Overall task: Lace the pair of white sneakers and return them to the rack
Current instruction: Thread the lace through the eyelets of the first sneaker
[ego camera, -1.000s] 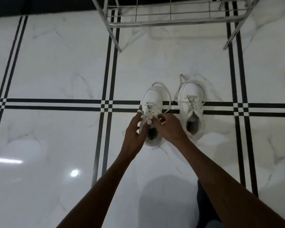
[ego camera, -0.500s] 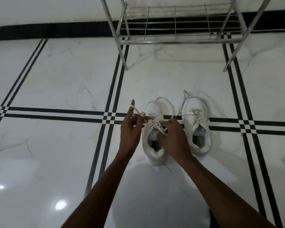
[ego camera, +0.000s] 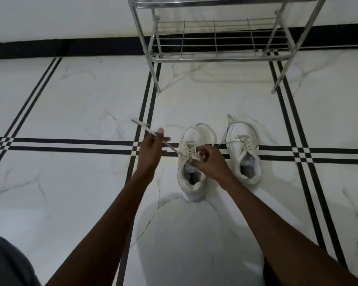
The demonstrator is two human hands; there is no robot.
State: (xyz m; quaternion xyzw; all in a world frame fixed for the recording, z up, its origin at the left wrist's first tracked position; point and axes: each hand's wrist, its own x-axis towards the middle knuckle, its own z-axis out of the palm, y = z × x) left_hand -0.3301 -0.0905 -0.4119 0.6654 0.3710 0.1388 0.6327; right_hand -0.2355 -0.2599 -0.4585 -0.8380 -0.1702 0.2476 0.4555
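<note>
Two white sneakers stand side by side on the floor, toes pointing away from me. The left sneaker point(ego camera: 191, 178) has its lace crossed through the eyelets. My left hand point(ego camera: 152, 150) pinches one end of that white lace point(ego camera: 170, 147) and holds it taut out to the left of the shoe. My right hand point(ego camera: 210, 162) rests on the same sneaker's tongue, fingers closed on the laces at the upper eyelets. The right sneaker point(ego camera: 245, 153) sits untouched, its lace loose and looped around the toe.
A metal shoe rack point(ego camera: 215, 56) with a wire lower shelf stands just beyond the sneakers, against the wall. Its legs point(ego camera: 156, 79) reach the white marble floor with black stripe lines. Dark clothing shows at the bottom left corner.
My left hand has moved left and away from the shoe, drawing the lace end out taut. The right hand stays on the eyelets. The view has tilted up, showing more of the rack.
</note>
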